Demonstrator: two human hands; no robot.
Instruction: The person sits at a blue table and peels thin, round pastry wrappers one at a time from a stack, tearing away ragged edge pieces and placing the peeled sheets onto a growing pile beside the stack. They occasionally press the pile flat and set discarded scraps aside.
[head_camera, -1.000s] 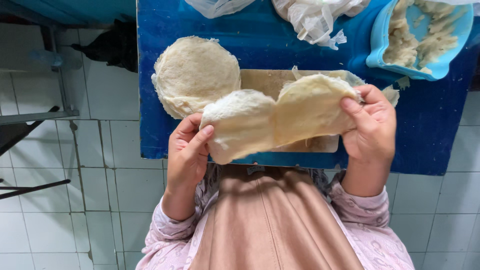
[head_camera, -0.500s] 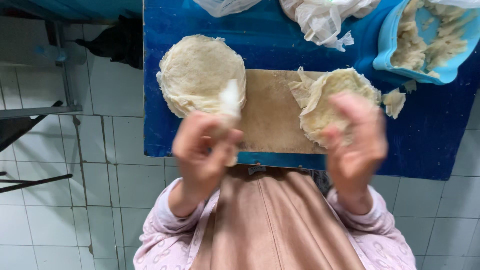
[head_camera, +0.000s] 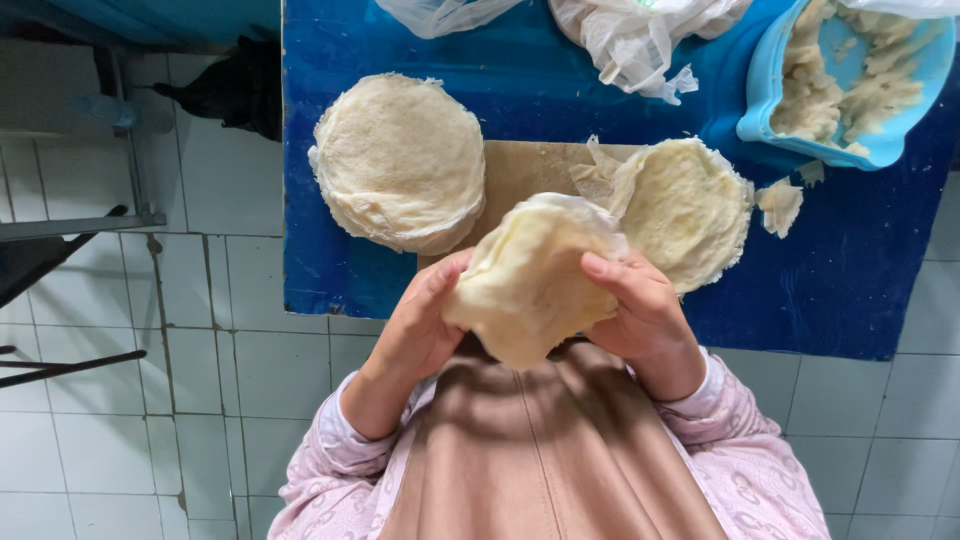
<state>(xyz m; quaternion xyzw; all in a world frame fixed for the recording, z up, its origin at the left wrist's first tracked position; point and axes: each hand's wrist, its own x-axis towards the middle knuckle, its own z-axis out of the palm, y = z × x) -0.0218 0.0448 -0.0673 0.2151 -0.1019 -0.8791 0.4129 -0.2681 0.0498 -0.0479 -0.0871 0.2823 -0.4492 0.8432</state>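
My left hand (head_camera: 425, 325) and my right hand (head_camera: 640, 310) both grip one thin, pale round dough sheet (head_camera: 530, 280), held up over my lap just in front of the blue table's (head_camera: 330, 270) near edge. A stack of similar round sheets (head_camera: 400, 160) lies on the table to the left. Another round sheet (head_camera: 685, 210) rests on a light wooden board (head_camera: 525, 170) to the right, partly behind my right hand.
A blue tub of dough scraps (head_camera: 850, 80) stands at the back right, white plastic bags (head_camera: 630, 35) at the back middle. A small dough scrap (head_camera: 780, 205) lies beside the board. White tiled floor (head_camera: 150, 400) and a dark metal frame (head_camera: 60, 250) are on the left.
Earlier I held two sheets apart at the board. One now lies on the board at the right, and both hands have come together on a single sheet near my chest.
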